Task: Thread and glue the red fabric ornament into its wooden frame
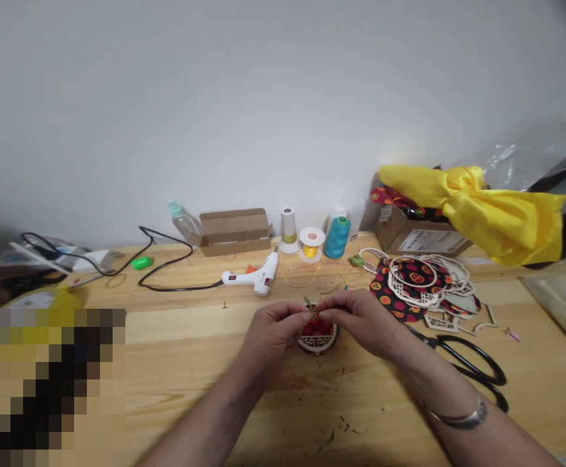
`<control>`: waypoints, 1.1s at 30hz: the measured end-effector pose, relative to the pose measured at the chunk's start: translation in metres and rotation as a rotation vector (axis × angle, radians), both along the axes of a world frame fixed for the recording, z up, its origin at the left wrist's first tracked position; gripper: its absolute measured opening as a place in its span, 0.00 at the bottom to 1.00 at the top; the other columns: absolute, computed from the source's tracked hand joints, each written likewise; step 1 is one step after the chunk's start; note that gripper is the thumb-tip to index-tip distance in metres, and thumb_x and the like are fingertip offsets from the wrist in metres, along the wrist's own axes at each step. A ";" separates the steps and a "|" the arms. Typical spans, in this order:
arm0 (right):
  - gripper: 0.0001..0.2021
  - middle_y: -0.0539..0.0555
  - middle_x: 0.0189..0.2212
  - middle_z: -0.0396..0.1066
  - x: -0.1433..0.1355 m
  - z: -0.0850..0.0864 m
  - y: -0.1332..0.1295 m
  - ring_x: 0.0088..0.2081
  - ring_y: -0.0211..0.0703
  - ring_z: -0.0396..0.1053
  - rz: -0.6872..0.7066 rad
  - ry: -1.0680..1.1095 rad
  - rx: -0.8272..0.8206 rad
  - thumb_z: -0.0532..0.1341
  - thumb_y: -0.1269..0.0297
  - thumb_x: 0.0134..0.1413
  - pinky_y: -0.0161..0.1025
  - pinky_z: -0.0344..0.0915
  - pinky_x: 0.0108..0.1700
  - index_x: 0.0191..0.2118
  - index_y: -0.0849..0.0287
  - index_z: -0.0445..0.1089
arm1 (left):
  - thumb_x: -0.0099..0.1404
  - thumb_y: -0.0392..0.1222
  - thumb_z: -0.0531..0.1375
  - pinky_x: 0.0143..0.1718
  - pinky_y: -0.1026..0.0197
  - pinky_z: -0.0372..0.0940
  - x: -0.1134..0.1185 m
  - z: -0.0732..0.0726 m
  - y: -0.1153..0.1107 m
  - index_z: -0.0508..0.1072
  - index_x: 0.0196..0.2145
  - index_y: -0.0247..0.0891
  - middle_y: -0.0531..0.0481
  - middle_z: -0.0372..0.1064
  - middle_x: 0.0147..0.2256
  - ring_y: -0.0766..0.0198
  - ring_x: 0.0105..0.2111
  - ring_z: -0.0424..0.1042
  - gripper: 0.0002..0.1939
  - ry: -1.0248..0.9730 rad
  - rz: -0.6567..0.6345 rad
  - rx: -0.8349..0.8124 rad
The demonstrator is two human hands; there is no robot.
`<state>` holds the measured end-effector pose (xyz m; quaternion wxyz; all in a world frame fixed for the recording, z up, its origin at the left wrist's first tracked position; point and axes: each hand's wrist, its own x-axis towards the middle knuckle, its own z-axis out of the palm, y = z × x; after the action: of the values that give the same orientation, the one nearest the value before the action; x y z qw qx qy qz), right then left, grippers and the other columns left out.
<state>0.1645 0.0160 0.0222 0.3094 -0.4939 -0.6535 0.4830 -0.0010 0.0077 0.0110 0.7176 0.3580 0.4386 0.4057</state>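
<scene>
In the head view, a small round ornament (317,342) of dark red patterned fabric with a pale cut-out wooden lattice is in front of me at the middle of the table. A short olive-green cord (308,302) stands up at its top edge. My left hand (277,328) is closed, thumb and forefinger pinching at the base of the cord from the left. Meeting it from the right, my right hand (361,319) pinches at the same spot. The fingertips hide part of the cord and the ornament's upper rim.
Black-handled scissors (478,363) lie beside my right forearm. Behind them are patterned fabric and wooden cut-outs (417,285). A white glue gun (251,277) with a black cable, a yellow thread spool (311,245), a blue thread cone (337,239) and an open cardboard box (234,233) stand farther back.
</scene>
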 end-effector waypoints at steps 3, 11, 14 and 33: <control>0.06 0.50 0.22 0.71 0.003 0.000 0.001 0.26 0.38 0.65 -0.030 -0.087 0.061 0.59 0.69 0.46 0.35 0.60 0.30 0.25 0.59 0.73 | 0.48 0.39 0.64 0.18 0.69 0.46 0.000 0.000 0.000 0.74 0.22 0.33 0.57 0.60 0.15 0.76 0.15 0.52 0.06 0.039 0.017 0.014; 0.07 0.50 0.20 0.68 0.002 0.004 -0.001 0.24 0.36 0.62 -0.155 -0.060 0.074 0.60 0.63 0.45 0.33 0.58 0.26 0.23 0.61 0.69 | 0.48 0.37 0.63 0.19 0.70 0.50 0.002 0.008 -0.001 0.75 0.22 0.33 0.56 0.64 0.16 0.74 0.17 0.56 0.03 0.172 0.065 0.088; 0.10 0.48 0.18 0.64 0.001 0.005 0.000 0.21 0.35 0.58 -0.220 -0.056 0.070 0.61 0.60 0.44 0.33 0.55 0.24 0.21 0.61 0.67 | 0.49 0.37 0.63 0.19 0.69 0.52 0.002 0.008 -0.001 0.75 0.22 0.34 0.56 0.66 0.17 0.73 0.18 0.58 0.03 0.215 0.063 0.117; 0.09 0.49 0.19 0.64 -0.003 0.007 -0.005 0.23 0.37 0.60 -0.261 -0.041 0.146 0.57 0.63 0.50 0.34 0.57 0.26 0.23 0.60 0.65 | 0.47 0.38 0.64 0.20 0.68 0.53 0.003 0.009 -0.002 0.76 0.22 0.34 0.56 0.67 0.16 0.72 0.18 0.59 0.04 0.231 0.104 0.091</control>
<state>0.1611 0.0112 0.0294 0.3913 -0.5607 -0.6231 0.3798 0.0020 0.0060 0.0204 0.6234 0.4112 0.5174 0.4178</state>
